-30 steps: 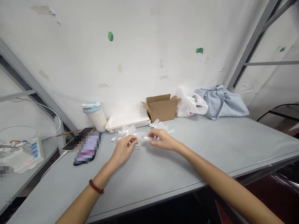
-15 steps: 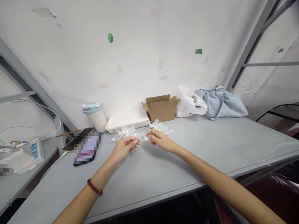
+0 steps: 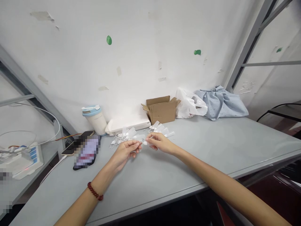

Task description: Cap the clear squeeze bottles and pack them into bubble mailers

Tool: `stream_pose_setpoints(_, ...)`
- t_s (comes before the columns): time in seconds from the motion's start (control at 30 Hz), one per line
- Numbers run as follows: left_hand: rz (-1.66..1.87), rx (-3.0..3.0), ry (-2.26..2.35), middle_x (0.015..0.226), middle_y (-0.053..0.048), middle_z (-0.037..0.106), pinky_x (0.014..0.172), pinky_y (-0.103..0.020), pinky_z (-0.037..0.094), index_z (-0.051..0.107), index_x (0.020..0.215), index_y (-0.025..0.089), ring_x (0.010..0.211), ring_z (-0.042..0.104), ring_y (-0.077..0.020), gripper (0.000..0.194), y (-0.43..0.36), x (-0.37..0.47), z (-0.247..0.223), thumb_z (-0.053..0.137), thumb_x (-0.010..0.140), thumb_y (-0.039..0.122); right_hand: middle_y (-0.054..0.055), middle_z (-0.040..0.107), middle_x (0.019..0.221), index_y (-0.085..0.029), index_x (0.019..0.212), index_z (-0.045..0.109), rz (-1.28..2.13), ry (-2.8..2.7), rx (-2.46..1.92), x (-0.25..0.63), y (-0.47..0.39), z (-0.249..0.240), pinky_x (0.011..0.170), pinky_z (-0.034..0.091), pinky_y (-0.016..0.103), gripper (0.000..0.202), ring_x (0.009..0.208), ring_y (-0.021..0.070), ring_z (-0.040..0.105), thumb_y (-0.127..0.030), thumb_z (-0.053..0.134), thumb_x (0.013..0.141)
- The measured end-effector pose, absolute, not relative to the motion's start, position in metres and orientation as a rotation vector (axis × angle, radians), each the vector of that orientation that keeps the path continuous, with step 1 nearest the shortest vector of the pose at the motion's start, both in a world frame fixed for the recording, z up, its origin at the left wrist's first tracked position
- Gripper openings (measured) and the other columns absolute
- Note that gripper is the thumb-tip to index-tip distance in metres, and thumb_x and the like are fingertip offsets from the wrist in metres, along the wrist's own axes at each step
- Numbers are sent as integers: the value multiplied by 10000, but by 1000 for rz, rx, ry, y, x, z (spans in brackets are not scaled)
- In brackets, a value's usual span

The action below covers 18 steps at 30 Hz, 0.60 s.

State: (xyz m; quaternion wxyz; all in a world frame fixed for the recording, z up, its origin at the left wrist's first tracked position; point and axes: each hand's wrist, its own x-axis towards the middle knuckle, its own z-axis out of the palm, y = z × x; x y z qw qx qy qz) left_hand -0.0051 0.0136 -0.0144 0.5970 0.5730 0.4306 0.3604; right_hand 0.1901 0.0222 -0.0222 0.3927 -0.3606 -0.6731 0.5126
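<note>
Head view: one white piece [image 3: 145, 143], seemingly unfinished, pinched by my left hand [image 3: 124, 152] and right hand [image 3: 161, 143]; beyond them, left heap [image 3: 128, 133] and right heap [image 3: 159, 128], which done unclear.

no words, brands or numbers can be read anywhere. the cup [image 3: 97, 122] has a faint, thin line of what looks like print across its pale side, too small to make out. the plastic bag [image 3: 189, 105] shows a bit of reddish marking low down, partly lost in the folds, and its shape does not tell whether it is lettering. the purple thing [image 3: 87, 152] near the phone [image 3: 78, 143] has a reddish band across it, but blocky blurring hides any writing there and on part of the phone. any print on the small clear pieces [image 3: 128, 133] is too tiny to tell.
</note>
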Motion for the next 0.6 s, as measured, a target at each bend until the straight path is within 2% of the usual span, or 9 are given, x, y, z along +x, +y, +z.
stream_pose_setpoints(0.6, 812, 1215, 925, 725, -23, 580, 491, -179, 345, 668, 808, 133, 593, 479, -75, 216, 15, -8, -15, 674, 717, 328, -59, 432, 518, -169, 749, 484, 1308, -1752, -859, 190, 21, -23, 448, 322, 201, 300, 450, 68, 389, -458, 471, 830)
